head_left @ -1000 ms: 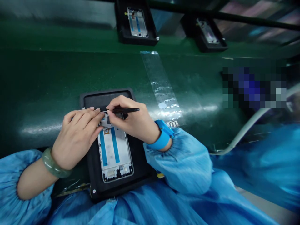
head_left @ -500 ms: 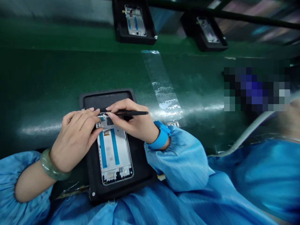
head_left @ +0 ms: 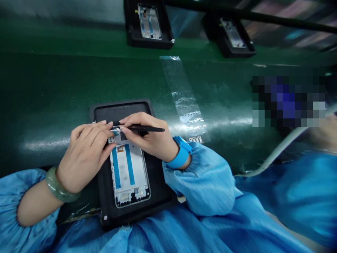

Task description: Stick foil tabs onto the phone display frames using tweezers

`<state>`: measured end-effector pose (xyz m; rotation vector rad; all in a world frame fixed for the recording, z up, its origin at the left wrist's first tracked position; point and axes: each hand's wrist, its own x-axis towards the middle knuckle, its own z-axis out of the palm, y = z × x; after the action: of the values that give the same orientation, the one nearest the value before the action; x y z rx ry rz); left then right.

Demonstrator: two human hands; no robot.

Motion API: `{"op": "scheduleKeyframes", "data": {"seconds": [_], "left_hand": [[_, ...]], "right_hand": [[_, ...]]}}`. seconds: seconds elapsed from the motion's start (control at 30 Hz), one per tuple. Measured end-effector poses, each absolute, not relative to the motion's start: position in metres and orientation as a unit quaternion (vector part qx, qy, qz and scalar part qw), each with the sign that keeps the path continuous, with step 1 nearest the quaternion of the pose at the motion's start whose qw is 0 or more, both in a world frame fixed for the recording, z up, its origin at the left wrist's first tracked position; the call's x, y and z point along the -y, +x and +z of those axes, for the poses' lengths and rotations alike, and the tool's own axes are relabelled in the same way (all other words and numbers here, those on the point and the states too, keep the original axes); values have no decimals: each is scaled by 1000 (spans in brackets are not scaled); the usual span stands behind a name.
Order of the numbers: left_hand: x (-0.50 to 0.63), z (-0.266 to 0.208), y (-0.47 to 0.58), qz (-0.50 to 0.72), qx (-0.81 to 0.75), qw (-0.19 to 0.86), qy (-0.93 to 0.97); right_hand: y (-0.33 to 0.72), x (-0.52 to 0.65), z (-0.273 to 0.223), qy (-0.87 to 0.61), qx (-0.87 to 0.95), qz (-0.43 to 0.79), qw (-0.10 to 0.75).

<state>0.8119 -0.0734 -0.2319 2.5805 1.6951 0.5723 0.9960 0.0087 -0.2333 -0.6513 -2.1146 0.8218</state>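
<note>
A phone frame (head_left: 137,158) with two blue strips and a small copper-coloured flex lies face down in a black tray (head_left: 119,111). My left hand (head_left: 88,147) rests over its upper left edge; thumb and index finger press on it, apart from each other. Slim black tweezers (head_left: 150,129) are pinched in my right hand (head_left: 152,138). Their tips meet the top end of the frame, next to my left fingertips. Fingers hide whatever is at the tips.
A clear plastic strip (head_left: 184,91) with small metal pieces lies beyond my right wrist. Two more black trays (head_left: 151,43) (head_left: 238,52) holding phone frames stand at the back. At right are a pale cable (head_left: 273,154) and another person's blue sleeve (head_left: 310,196).
The outer end of the tweezers has dipped slightly. Both hands stay at the top of the phone frame. The view has shifted a little.
</note>
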Motion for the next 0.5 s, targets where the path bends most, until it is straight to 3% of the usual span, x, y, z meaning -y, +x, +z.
{"op": "scheduleKeyframes", "data": {"seconds": [0.5], "left_hand": [[75,-232,813,183,-550,-5,815]], "right_hand": [[992,-13,-222,-274,816,356,364]]}}
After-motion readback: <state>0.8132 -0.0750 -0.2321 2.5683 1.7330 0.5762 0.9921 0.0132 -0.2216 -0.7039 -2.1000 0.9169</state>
